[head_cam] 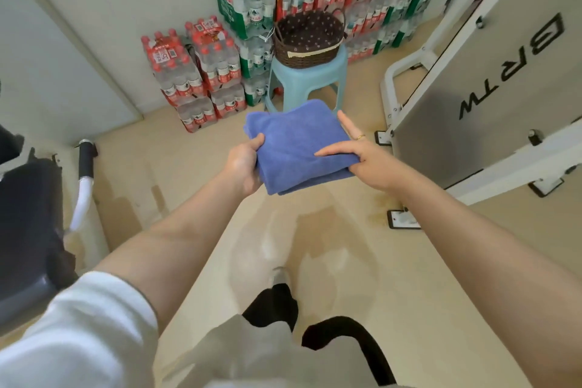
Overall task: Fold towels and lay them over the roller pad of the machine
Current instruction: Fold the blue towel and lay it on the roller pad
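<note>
A folded blue towel (296, 142) is held in the air between both hands, above the beige floor (330, 246) and just near of a light blue stool (307, 79). The left hand (244, 164) grips the towel's left edge, thumb curled over the top and fingers tucked beneath. The right hand (362, 153) lies flat against the towel's right side with straight fingers spread across the top layer, a ring on one finger; whether any of it reaches under the cloth cannot be told. On the stool sits a dark wicker basket (307, 38) with a dotted lining. Behind it, against the far wall, shrink-wrapped packs of water bottles (201, 69) are stacked. To the right stands a grey machine (491, 88) lettered BRTW on a white frame. At the left edge is a dark padded seat (28, 230).
</note>
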Tool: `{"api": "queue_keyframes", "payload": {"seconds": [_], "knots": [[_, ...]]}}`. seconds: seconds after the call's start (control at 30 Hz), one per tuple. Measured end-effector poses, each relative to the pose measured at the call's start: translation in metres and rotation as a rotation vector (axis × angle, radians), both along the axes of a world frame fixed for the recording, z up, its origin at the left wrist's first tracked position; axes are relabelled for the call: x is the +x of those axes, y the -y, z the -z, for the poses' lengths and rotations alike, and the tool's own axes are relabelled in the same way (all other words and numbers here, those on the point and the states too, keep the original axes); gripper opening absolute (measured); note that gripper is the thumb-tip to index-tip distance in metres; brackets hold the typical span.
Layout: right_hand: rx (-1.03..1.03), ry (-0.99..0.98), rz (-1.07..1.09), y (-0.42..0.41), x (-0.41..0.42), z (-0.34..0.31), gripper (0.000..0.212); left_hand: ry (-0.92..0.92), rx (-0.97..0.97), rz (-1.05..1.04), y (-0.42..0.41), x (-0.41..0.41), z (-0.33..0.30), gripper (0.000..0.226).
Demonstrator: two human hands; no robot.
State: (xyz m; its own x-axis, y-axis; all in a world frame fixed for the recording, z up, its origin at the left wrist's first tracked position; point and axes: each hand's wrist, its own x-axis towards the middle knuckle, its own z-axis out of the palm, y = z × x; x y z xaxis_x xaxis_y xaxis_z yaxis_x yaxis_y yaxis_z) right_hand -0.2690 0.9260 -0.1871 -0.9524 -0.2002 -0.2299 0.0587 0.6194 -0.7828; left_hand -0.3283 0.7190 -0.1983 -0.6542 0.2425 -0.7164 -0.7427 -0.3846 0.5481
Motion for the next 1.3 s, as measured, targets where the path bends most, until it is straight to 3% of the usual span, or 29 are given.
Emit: {"api": "queue_keyframes", "payload": {"seconds": [0.07, 0.17, 0.27, 0.33, 0.5, 0.6, 0.7, 0.8, 0.9, 1.07, 1.13, 1.2, 1.3], "knots": [[-0.145, 0.253, 0.019, -0.024, -0.035, -0.006, 0.045, -0.046, -0.029, 0.05, -0.017, -0.033, -0.005, 0.03], [-0.469, 0.514, 0.197, -0.052, -0.079, -0.006, 0.006, -0.167, -0.047, 0.158, -0.04, -0.079, -0.004, 0.04], [-0.53, 0.522, 0.512, -0.079, -0.133, 0.016, 0.028, -0.221, -0.069, 0.234, -0.063, -0.125, 0.001, 0.041], [-0.565, 0.512, 0.562, -0.093, -0.173, 0.028, 0.036, -0.236, -0.057, 0.236, -0.085, -0.159, 0.005, 0.042], [-0.643, 0.334, 0.557, -0.139, -0.281, 0.039, 0.017, -0.219, -0.185, 0.117, -0.151, -0.258, 0.017, 0.043], [-0.593, 0.332, 0.413, -0.17, -0.345, 0.041, 0.055, -0.211, -0.382, 0.067, -0.186, -0.315, 0.033, 0.037], [-0.491, 0.35, 0.323, -0.195, -0.403, 0.05, 0.06, -0.183, -0.488, -0.026, -0.214, -0.362, 0.049, 0.034], [-0.616, 0.461, 0.313, -0.209, -0.447, 0.068, 0.049, -0.185, -0.483, -0.08, -0.228, -0.402, 0.061, 0.024], [-0.549, 0.479, 0.235, -0.218, -0.491, 0.092, 0.046, -0.234, -0.388, -0.085, -0.236, -0.444, 0.081, 0.032], [-0.558, 0.464, 0.334, -0.232, -0.584, 0.145, 0.059, -0.215, -0.304, 0.019, -0.25, -0.518, 0.146, 0.013], [-0.524, 0.447, 0.349, -0.234, -0.619, 0.177, 0.064, -0.279, -0.437, 0.263, -0.248, -0.548, 0.187, 0.055], [-0.361, 0.402, 0.28, -0.235, -0.649, 0.212, 0.071, -0.351, -0.598, 0.471, -0.248, -0.579, 0.22, 0.088], [-0.047, 0.321, 0.032, -0.238, -0.694, 0.264, 0.084, -0.373, -0.729, 0.567, -0.25, -0.624, 0.264, 0.096]]}}
